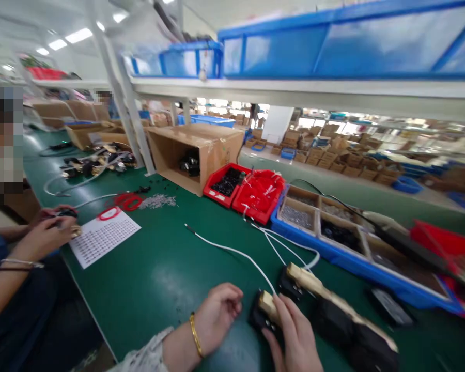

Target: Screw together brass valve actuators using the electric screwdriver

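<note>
My right hand (294,336) is closed on a black-and-gold part (266,310) at the bottom centre, its fingers lying over the gold block. A white cable (236,250) runs from that part up and left across the green table, ending in a dark tip. Just to the left, my left hand (219,315) hovers with curled fingers near the part, apart from it; whether something small is between its fingertips is hidden. More black-and-gold parts (333,310) lie in a row to the right of my right hand.
Red bins (258,194) and a blue tray of divided boxes (321,243) stand behind my hands. A cardboard box (217,155) sits further back. At left, another person's hands (54,227) hold a dark part beside a printed sheet (104,235). Shelves hang above.
</note>
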A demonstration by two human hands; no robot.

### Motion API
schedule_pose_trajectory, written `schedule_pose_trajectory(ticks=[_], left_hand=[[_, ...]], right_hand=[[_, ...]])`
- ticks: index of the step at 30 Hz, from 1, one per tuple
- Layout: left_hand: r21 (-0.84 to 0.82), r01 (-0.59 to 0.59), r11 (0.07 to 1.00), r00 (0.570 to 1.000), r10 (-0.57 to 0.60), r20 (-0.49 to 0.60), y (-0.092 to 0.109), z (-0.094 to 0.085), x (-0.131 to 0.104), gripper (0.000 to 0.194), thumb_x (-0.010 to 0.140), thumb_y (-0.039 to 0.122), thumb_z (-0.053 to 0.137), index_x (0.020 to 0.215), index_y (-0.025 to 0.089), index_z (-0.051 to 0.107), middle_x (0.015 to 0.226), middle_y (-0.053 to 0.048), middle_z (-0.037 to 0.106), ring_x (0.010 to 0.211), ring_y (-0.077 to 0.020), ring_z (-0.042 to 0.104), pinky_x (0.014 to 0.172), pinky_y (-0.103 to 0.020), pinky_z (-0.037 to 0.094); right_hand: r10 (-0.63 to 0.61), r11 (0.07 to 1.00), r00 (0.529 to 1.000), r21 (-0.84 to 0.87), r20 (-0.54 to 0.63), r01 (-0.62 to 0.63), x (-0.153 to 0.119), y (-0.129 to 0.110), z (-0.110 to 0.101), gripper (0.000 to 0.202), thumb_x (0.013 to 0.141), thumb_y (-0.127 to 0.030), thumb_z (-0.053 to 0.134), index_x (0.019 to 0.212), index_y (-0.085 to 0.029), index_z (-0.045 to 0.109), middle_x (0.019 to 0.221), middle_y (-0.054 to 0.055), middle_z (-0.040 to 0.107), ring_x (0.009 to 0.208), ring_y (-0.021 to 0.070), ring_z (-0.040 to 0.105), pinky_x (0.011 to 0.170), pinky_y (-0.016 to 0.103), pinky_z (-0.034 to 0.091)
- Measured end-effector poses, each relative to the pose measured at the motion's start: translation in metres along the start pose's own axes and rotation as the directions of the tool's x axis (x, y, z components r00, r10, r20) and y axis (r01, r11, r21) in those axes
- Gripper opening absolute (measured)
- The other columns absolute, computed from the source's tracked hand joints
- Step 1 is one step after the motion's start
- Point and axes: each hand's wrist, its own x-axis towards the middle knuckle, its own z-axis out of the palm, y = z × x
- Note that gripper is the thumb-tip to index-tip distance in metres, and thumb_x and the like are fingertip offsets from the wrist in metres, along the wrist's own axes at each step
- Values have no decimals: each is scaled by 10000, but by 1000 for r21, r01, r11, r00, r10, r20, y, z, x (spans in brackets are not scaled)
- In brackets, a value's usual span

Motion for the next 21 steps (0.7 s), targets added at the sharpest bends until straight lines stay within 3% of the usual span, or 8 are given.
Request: schedule_pose_trajectory(ticks=[3,6,9,14,16,18,21], left_hand=[[91,58,994,998,-59,16,-1,-1,-3,254,529,251,720,718,121,611,581,28,557,545,-70,530,580,-196,389],[242,37,970,999,-45,28,-8,-1,-3,340,583,332,755,810,111,633,673,-28,638,642,-131,608,639,-232,435],[411,-64,910,998,60,24,-14,0,-3,356,617,405,732,809,121,636,667,-28,644,600,-145,587,598,-249,425],[643,-209,737,970,239,41,-20,-2,-3,258,651,409,692,634,156,647,550,11,552,556,-134,461,555,-242,321],[751,-272,602,946,309,95,-21,-3,-3,226,703,379,647,614,171,633,544,16,519,560,-137,437,561,-248,301],[855,-359,375,909,350,228,-20,-5,-3,209,775,328,574,630,182,614,575,9,524,564,-142,446,570,-255,307],[868,-494,46,841,281,463,-17,-9,-3,217,859,265,469,709,189,604,706,-26,606,657,-162,531,641,-263,356]], right_hand=[[169,982,979,68,117,-178,8,-21,-18,404,945,-256,437,1340,-178,407,1274,145,465,1138,295,480,897,454,515],[231,965,954,76,193,-249,14,-29,-24,447,924,-184,469,1359,-197,369,1301,129,430,1172,279,436,964,464,478],[251,958,944,83,215,-274,14,-30,-25,503,897,-132,502,1369,-209,348,1323,120,406,1192,275,409,989,463,459],[255,954,946,104,199,-279,12,-30,-23,512,880,-97,503,1358,-203,353,1304,126,413,1163,271,421,975,468,468],[255,954,946,105,198,-279,13,-30,-24,512,879,-99,500,1359,-201,356,1302,128,413,1162,273,423,967,468,473],[252,955,946,108,203,-277,13,-30,-25,515,877,-90,488,1364,-199,358,1308,128,409,1169,273,421,971,466,470],[242,956,949,117,203,-269,12,-30,-26,525,874,-73,472,1372,-193,355,1316,131,403,1177,270,418,982,465,464]])
